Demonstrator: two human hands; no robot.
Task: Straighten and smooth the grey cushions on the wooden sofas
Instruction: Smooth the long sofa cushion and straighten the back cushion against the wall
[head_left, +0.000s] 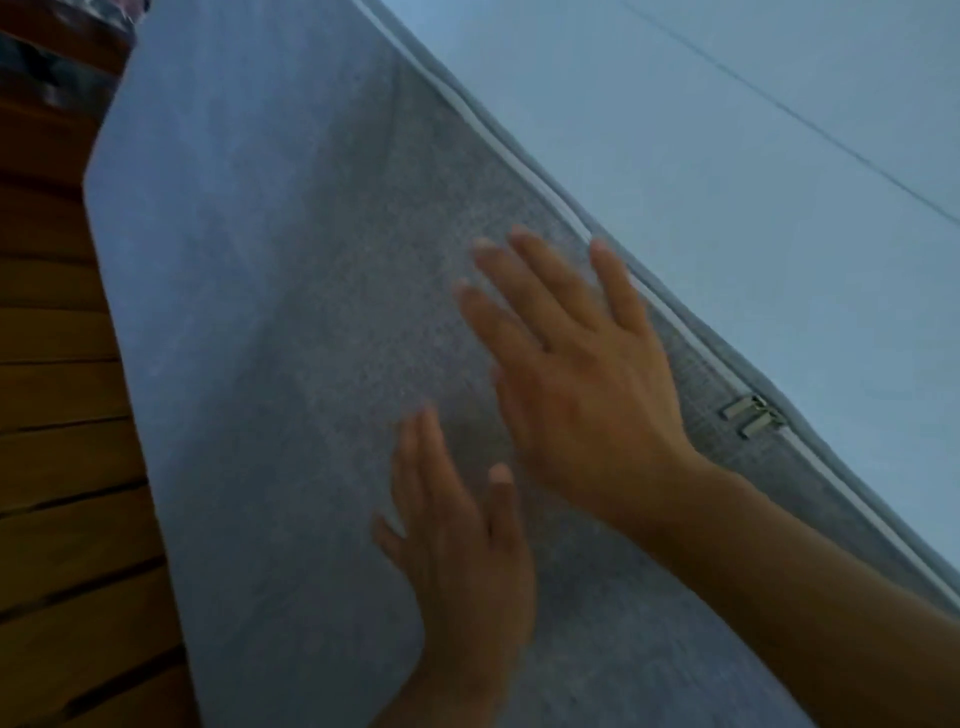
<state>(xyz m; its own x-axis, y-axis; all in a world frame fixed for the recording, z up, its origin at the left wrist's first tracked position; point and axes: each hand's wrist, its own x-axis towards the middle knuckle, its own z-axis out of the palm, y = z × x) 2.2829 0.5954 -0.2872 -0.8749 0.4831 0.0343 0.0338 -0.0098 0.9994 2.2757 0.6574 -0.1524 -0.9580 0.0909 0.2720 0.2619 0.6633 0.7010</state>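
Observation:
A large grey cushion (270, 322) fills the middle of the head view, running diagonally from top left to bottom right. A white zipper line (524, 171) runs along its right edge, with two metal zipper pulls (753, 414) near the lower right. My right hand (582, 374) lies flat on the cushion with fingers spread and straight, close to the zipper edge. My left hand (462, 525) lies flat just below it, fingers straight, pressing the fabric. Neither hand holds anything.
Wooden slats of the sofa (67, 467) show along the left side, beside the cushion's edge. A pale wall or floor surface (753, 156) with a thin line across it fills the upper right.

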